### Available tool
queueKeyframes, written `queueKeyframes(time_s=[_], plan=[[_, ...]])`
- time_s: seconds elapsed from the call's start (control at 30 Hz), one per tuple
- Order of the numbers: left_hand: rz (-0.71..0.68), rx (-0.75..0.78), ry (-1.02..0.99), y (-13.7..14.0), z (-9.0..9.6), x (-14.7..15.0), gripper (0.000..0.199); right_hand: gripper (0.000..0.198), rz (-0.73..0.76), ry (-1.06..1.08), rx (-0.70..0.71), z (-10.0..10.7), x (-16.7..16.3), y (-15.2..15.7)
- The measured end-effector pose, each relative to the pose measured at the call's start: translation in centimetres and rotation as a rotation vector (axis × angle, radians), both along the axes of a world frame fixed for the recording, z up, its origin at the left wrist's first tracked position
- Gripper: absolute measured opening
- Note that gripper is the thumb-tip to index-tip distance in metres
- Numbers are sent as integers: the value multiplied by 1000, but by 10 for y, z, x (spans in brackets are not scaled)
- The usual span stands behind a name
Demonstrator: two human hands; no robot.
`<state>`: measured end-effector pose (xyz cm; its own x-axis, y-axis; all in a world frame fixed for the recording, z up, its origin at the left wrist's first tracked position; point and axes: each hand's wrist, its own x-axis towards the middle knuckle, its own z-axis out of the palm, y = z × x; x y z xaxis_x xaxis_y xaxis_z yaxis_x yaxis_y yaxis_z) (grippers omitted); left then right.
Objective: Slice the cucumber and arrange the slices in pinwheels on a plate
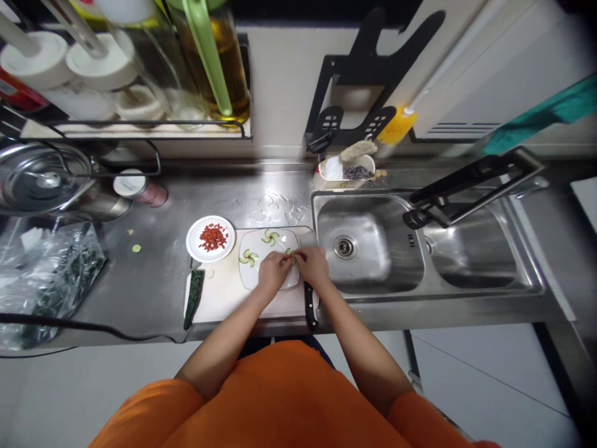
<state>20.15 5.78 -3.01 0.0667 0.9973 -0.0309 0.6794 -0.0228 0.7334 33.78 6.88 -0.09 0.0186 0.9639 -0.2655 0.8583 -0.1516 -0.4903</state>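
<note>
Both my hands meet over the right side of a square white plate (254,239). My left hand (274,272) and my right hand (313,266) are pinched, fingertips close together, with a tiny red bit between them that looks like a goji berry (291,254). Thin cucumber slices (270,237) form pinwheels on the plate; one group beneath my fingers is partly covered. To the left, a round white dish (193,243) holds several goji berries (213,237). A cut length of cucumber (194,297) lies at the left edge of the cutting board (217,305).
A black-handled knife (310,306) lies at the board's right edge, beside the double sink (368,242) with its black faucet (448,193). Bagged cucumbers (65,280), a jar (140,186) and a lidded pot (41,177) stand left. A seasoning rack (140,129) hangs above; water wets the counter behind the board.
</note>
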Motion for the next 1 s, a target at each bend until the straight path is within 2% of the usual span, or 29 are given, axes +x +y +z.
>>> queueKeyframes(time_s=[1.0], plan=[[-7, 10, 31, 0, -2, 2, 8, 25, -11, 17, -17, 1, 0, -2]])
